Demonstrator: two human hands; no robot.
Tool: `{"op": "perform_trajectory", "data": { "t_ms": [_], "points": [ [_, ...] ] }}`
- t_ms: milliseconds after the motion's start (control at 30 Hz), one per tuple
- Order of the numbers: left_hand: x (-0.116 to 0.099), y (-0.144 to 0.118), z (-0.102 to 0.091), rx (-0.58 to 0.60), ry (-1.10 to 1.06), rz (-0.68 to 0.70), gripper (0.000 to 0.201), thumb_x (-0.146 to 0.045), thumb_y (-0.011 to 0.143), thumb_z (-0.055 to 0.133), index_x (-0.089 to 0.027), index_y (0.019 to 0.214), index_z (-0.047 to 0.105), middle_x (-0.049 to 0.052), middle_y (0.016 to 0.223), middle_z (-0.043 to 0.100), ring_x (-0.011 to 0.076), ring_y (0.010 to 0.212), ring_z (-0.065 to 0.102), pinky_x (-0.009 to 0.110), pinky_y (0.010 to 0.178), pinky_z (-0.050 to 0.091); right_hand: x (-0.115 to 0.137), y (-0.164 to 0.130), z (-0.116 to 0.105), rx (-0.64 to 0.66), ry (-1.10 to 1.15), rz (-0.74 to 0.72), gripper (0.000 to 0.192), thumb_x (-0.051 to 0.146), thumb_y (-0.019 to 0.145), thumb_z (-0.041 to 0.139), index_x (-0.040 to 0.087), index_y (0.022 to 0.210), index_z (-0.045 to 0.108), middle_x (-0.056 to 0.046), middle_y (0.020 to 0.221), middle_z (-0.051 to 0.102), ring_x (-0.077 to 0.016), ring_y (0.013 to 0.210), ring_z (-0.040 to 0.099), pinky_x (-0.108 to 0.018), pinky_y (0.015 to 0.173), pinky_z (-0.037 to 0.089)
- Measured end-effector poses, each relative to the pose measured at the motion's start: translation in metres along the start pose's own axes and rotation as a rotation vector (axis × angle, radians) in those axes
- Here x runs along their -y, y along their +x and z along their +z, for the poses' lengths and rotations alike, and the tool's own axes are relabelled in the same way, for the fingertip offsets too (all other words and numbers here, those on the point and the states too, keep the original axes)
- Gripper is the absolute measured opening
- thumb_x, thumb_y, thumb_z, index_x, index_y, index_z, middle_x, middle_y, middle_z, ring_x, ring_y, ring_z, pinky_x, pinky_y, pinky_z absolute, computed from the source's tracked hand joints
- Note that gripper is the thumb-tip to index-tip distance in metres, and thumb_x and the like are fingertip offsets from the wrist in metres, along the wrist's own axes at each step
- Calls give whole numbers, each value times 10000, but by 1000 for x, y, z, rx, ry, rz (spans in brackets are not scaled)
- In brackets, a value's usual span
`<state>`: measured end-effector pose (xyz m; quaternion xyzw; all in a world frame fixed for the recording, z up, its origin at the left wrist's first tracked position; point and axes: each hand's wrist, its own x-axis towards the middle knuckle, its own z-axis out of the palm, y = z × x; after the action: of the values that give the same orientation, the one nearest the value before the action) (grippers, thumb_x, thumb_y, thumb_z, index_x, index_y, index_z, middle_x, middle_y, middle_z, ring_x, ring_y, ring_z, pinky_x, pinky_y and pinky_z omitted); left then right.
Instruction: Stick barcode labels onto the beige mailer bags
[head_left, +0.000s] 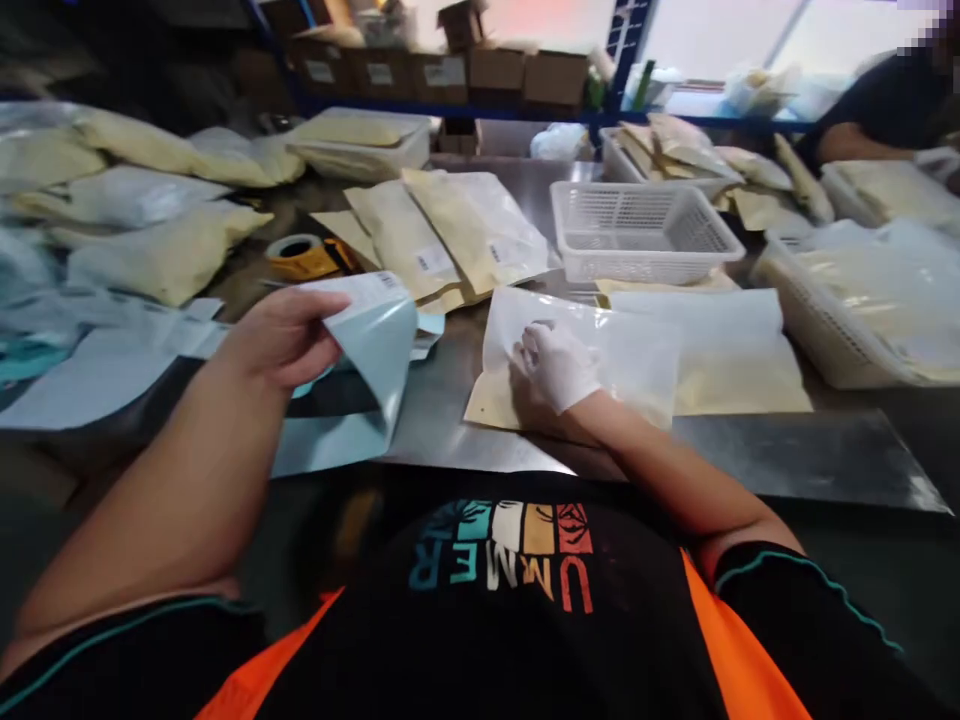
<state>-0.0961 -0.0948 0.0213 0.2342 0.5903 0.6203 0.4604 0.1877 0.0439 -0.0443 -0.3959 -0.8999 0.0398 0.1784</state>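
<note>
My left hand, bare, pinches a strip of label sheets between thumb and fingers. The strip has a pale blue backing, shows a printed barcode near its top edge, and curls down onto the metal table. Resting over a flat bag with a clear, whitish front and a tan lower part is my right hand, in a white glove. Its fingers are curled together against the bag; whatever they hold, if anything, is hidden. Another similar bag lies partly beneath this one on the right.
Behind lie bags with barcode labels and a tape roll. A white plastic basket stands beyond my right hand. Filled bags are piled left, and a full basket is at right. A co-worker's arm shows far right.
</note>
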Motion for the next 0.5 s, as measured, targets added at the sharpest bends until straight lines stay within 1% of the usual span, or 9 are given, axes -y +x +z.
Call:
{"op": "perform_trajectory", "data": {
  "t_ms": [33, 67, 100, 167, 233, 333, 400, 433, 500],
  "points": [
    [3, 3, -1, 55, 3, -1, 336, -156, 826, 668, 37, 1097, 716, 116, 886, 790, 194, 806, 738, 217, 683, 569, 7, 3, 13, 36, 52, -34, 304, 214, 970, 588, 120, 1238, 697, -195, 1330, 683, -309, 1171, 664, -471, 1062, 560],
    [7, 5, 0, 115, 9, 2, 356, -172, 772, 732, 32, 1063, 721, 119, 870, 791, 199, 796, 732, 230, 687, 564, 11, 4, 21, 39, 115, -84, 356, 211, 965, 595, 112, 1298, 674, -210, 1381, 662, -315, 1227, 649, -487, 1096, 552],
    [11, 7, 1, 177, 24, 8, 381, -189, 715, 788, 20, 1027, 727, 118, 857, 793, 210, 802, 729, 254, 711, 569, 14, 5, 24, 14, 180, -149, 392, 216, 975, 586, 113, 1348, 650, -217, 1426, 638, -314, 1285, 629, -498, 1128, 539],
    [20, 11, 8, 303, 80, 36, 387, -228, 629, 844, -24, 940, 737, 98, 822, 785, 223, 811, 717, 296, 759, 567, 19, 7, 17, -66, 286, -290, 409, 260, 1026, 541, 140, 1409, 622, -207, 1497, 590, -304, 1372, 583, -509, 1174, 511],
    [26, 13, 18, 435, 186, 54, 334, -265, 595, 850, -73, 839, 728, 61, 750, 742, 197, 743, 672, 290, 715, 524, 29, 9, 0, -116, 330, -385, 408, 306, 1074, 482, 168, 1432, 619, -180, 1525, 561, -296, 1407, 551, -513, 1190, 492],
    [28, 13, 32, 662, 421, 57, 254, -317, 624, 812, -121, 725, 684, 21, 658, 631, 145, 619, 547, 272, 605, 401, 48, 13, -21, -86, 335, -414, 413, 323, 1092, 458, 184, 1441, 629, -148, 1487, 569, -293, 1374, 549, -519, 1170, 491],
    [27, 12, 41, 792, 594, 93, 222, -322, 664, 767, -140, 657, 640, 0, 632, 559, 122, 597, 479, 270, 594, 351, 56, 13, -22, -41, 349, -409, 388, 310, 1090, 465, 190, 1407, 654, -131, 1413, 603, -279, 1306, 575, -498, 1130, 510],
    [26, 11, 45, 824, 671, 133, 223, -315, 678, 745, -148, 621, 608, -11, 616, 519, 112, 594, 449, 269, 598, 334, 58, 12, -19, -28, 357, -404, 366, 304, 1090, 468, 194, 1373, 672, -122, 1365, 620, -268, 1266, 588, -480, 1110, 516],
    [27, 10, 53, 839, 790, 215, 239, -300, 702, 709, -159, 581, 559, -27, 597, 454, 103, 602, 417, 267, 615, 319, 56, 7, -10, -34, 364, -393, 329, 306, 1101, 461, 202, 1293, 707, -105, 1275, 645, -244, 1194, 604, -444, 1074, 519]
  ]
}}
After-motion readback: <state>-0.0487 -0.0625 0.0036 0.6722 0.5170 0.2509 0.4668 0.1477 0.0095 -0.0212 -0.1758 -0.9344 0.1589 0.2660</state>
